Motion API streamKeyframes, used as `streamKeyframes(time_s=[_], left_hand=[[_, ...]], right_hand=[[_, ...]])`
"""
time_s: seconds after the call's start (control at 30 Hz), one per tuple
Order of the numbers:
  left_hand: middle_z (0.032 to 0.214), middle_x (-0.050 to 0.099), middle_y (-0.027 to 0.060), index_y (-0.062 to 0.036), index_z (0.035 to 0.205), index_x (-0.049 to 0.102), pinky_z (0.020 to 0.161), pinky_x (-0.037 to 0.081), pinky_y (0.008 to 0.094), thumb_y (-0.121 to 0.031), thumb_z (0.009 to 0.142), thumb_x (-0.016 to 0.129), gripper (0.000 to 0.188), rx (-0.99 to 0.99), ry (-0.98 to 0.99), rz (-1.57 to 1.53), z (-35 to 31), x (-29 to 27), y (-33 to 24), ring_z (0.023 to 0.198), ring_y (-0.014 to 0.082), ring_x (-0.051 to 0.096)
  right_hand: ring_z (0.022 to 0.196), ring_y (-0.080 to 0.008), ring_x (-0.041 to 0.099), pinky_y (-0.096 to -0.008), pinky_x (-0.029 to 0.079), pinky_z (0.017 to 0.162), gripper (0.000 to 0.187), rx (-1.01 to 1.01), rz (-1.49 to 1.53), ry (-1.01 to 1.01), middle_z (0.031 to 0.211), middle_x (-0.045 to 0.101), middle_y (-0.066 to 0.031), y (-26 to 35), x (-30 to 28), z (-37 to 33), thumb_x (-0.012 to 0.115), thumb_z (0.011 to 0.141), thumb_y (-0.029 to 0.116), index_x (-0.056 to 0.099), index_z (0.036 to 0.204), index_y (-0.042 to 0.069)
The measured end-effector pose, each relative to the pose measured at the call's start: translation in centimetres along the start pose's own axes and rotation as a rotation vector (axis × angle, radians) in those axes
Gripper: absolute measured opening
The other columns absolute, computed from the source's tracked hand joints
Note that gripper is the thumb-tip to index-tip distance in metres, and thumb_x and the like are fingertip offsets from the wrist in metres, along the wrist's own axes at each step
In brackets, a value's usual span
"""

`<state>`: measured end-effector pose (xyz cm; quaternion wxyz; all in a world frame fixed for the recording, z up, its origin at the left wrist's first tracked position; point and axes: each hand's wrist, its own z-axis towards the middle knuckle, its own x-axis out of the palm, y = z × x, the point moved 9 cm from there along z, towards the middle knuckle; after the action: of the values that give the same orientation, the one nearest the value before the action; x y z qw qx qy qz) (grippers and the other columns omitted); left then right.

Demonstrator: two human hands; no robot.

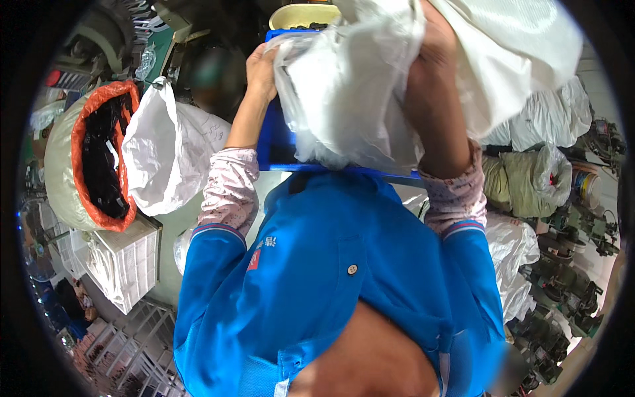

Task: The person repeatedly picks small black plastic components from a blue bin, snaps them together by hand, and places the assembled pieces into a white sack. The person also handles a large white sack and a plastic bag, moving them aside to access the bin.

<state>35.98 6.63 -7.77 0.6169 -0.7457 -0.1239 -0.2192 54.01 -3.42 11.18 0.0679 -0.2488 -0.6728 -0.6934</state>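
Observation:
Above a blue crate (276, 142), a large white sack (489, 59) and a thin translucent plastic bag (344, 86) are spread between my hands. My left hand (262, 71) is closed on the left edge of the plastic bag, with its fingertips partly hidden by the film. On the other side, my right hand (436, 36) is closed on bunched white sack material near the top, its fingers partly covered by folds. The sack drapes off to the right of that hand. Most of the crate's inside is hidden beneath the plastic.
A yellow basin (301, 16) with dark pieces stands beyond the crate. At left, an orange-rimmed sack (81, 165) holds black items beside another white sack (159, 149). White crates (129, 264) stand below them. More sacks (516, 182) and machinery (562, 284) line the right side.

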Motion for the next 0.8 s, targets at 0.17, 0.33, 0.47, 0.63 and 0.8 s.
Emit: streamKeyframes(time_s=[0.17, 0.33, 0.47, 0.63, 0.8], left_hand=[[0.098, 0.068, 0.0125, -0.0010, 0.105, 0.058, 0.072, 0.058, 0.0333, -0.012, 0.096, 0.056, 0.014, -0.147, 0.031, -0.055, -0.6, -1.3, 1.0, 0.082, 0.0194, 0.068], [0.115, 0.064, 0.0116, -0.0012, 0.128, 0.046, 0.085, 0.053, 0.0336, -0.021, 0.096, 0.059, 0.040, -0.062, 0.023, 0.143, -4.3, -2.6, 1.0, 0.096, 0.0200, 0.064], [0.137, 0.050, 0.0207, -0.0009, 0.141, 0.036, 0.097, 0.048, 0.0383, -0.026, 0.096, 0.060, 0.057, 0.091, 0.077, 0.285, -6.5, -0.7, 0.0, 0.118, 0.0255, 0.056], [0.141, 0.048, 0.0187, -0.0022, 0.141, 0.039, 0.107, 0.038, 0.0348, -0.023, 0.097, 0.059, 0.052, 0.111, 0.262, 0.349, -8.7, 1.9, 0.9, 0.129, 0.0245, 0.048], [0.142, 0.045, 0.0210, 0.0001, 0.141, 0.039, 0.108, 0.037, 0.0341, -0.020, 0.096, 0.061, 0.054, 0.059, 0.297, 0.353, -9.2, 2.5, 1.8, 0.132, 0.0254, 0.045]], right_hand=[[0.111, -0.0272, 0.060, -0.0364, 0.048, 0.096, 0.041, -0.047, -0.204, 0.064, 0.123, 0.060, -0.0166, -1.1, 1.0, 1.5, 0.059, 0.091, 0.011, 0.053, 0.129, -0.005], [0.112, -0.0267, 0.059, -0.0352, 0.046, 0.097, 0.040, -0.179, -0.355, -0.077, 0.126, 0.059, -0.0171, 6.5, -7.0, 2.7, 0.059, 0.093, 0.012, 0.053, 0.129, -0.005], [0.098, -0.0232, 0.069, -0.0322, 0.058, 0.084, 0.033, -0.297, -0.269, -0.255, 0.113, 0.067, -0.0168, 14.8, -15.7, 1.9, 0.067, 0.090, 0.008, 0.061, 0.120, -0.003], [0.111, -0.0201, 0.063, -0.0291, 0.051, 0.092, 0.036, -0.350, -0.521, -0.370, 0.123, 0.064, -0.0139, 19.4, -17.6, -1.7, 0.066, 0.092, 0.013, 0.061, 0.124, -0.003], [0.114, -0.0185, 0.060, -0.0288, 0.046, 0.096, 0.036, -0.494, -0.966, -0.193, 0.126, 0.064, -0.0075, 24.0, -18.6, -1.7, 0.062, 0.096, 0.021, 0.062, 0.126, 0.002]])
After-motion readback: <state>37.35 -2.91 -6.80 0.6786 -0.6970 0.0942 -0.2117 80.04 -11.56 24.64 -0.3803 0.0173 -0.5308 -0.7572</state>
